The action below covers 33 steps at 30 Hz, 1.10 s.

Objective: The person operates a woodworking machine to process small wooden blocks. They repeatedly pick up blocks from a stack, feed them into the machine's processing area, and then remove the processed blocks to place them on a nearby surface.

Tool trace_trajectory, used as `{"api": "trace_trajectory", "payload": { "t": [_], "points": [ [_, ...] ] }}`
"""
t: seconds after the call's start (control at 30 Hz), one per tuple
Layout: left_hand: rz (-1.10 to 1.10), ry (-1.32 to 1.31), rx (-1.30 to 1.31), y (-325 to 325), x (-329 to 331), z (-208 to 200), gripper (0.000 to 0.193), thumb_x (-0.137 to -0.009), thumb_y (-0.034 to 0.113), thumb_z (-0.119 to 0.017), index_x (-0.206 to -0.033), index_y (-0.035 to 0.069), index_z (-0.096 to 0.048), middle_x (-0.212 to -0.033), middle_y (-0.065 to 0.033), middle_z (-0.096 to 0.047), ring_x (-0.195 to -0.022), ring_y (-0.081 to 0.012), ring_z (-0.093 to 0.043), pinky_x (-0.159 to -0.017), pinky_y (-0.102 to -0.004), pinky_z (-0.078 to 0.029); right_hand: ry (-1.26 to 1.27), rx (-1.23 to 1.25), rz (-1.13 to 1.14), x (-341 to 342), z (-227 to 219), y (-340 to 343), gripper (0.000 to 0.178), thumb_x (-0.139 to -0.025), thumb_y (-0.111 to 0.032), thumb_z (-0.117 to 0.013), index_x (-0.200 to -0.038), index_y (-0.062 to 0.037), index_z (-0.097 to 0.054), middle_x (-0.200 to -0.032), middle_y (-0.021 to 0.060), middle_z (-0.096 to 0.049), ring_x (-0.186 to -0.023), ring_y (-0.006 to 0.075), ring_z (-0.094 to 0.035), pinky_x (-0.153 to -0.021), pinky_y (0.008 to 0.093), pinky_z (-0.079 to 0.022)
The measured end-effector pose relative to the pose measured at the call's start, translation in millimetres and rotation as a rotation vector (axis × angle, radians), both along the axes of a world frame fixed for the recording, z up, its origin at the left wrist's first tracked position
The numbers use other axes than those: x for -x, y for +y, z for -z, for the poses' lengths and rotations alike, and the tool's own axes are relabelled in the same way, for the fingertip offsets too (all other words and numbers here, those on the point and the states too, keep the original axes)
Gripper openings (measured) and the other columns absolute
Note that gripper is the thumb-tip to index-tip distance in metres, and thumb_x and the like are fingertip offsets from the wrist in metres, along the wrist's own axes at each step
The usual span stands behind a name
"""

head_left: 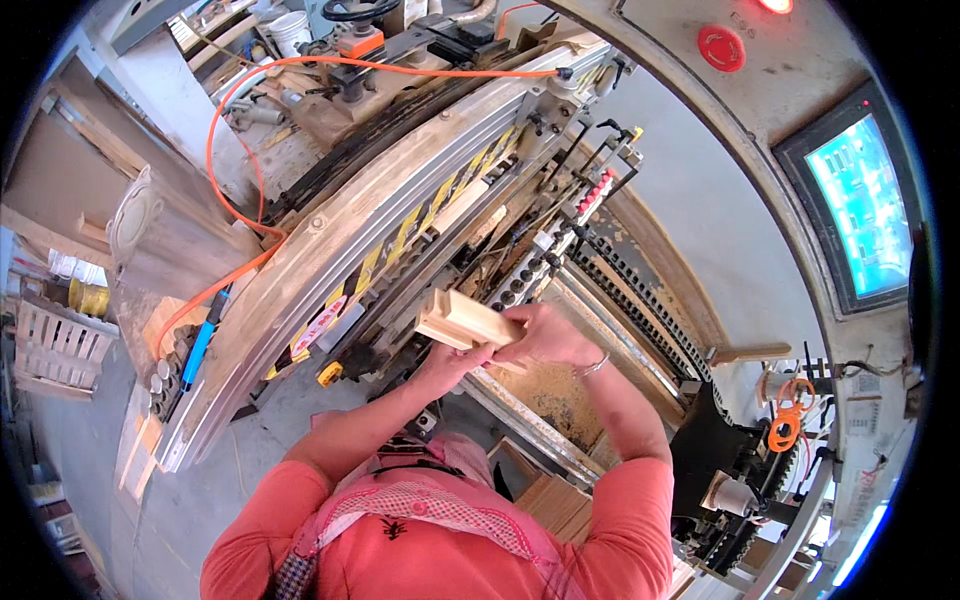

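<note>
A small bundle of pale wooden strips (462, 318), with grooved or stepped ends, is held in front of my chest. My left hand (452, 366) grips it from below, at its near side. My right hand (550, 336) wraps round its right end, and some fingers are hidden behind the wood. Both hands nearly touch each other. Just beyond them lies the machine's bed, with a row of black knobs (515, 290) and a wooden panel dusted with chips (560, 395).
A long machine rail (390, 190) with yellow-black striping runs up the left. An orange air hose (212, 150) loops over it. At the right stand a control panel with a lit screen (862, 212) and a red stop button (721, 47). A black chain track (655, 315) crosses the machine.
</note>
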<state>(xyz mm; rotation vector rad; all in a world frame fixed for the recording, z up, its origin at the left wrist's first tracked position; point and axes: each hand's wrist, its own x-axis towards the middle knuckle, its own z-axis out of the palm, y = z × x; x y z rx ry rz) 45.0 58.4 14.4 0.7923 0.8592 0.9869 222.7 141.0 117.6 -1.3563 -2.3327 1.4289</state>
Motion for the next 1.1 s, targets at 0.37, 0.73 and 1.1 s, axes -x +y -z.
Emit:
{"api": "trace_trajectory", "payload": {
  "t": [0.37,0.73,1.1],
  "points": [
    [-0.060,0.398,-0.387,-55,36,1,0.038,-0.075,0.003,-0.065,-0.109,0.001,-0.047,-0.109,-0.0118,-0.056,-0.101,-0.0188,-0.054,-0.087,-0.0321,-0.044,-0.523,-0.684,0.268,-16,51,169,0.036,-0.056,-0.030,-0.074,-0.078,-0.0025,-0.064,-0.076,0.0168,-0.064,-0.074,0.0306,-0.063,-0.068,0.0389,-0.051],
    [-0.060,0.342,-0.320,-54,37,3,0.044,-0.076,0.003,-0.067,-0.114,0.002,-0.045,-0.111,-0.0095,-0.053,-0.103,-0.0169,-0.052,-0.087,-0.0310,-0.044,-0.554,-0.721,0.259,4,79,173,0.036,-0.061,-0.035,-0.073,-0.080,-0.0052,-0.066,-0.080,0.0150,-0.065,-0.079,0.0293,-0.064,-0.072,0.0374,-0.052],
    [-0.084,0.412,-0.472,-51,38,14,0.040,-0.076,0.005,-0.066,-0.111,0.003,-0.046,-0.111,-0.0114,-0.053,-0.105,-0.0211,-0.052,-0.089,-0.0339,-0.042,-0.534,-0.668,0.246,5,66,171,0.046,-0.067,-0.043,-0.069,-0.080,0.0004,-0.063,-0.079,0.0185,-0.064,-0.079,0.0322,-0.063,-0.070,0.0398,-0.051]
  ]
}}
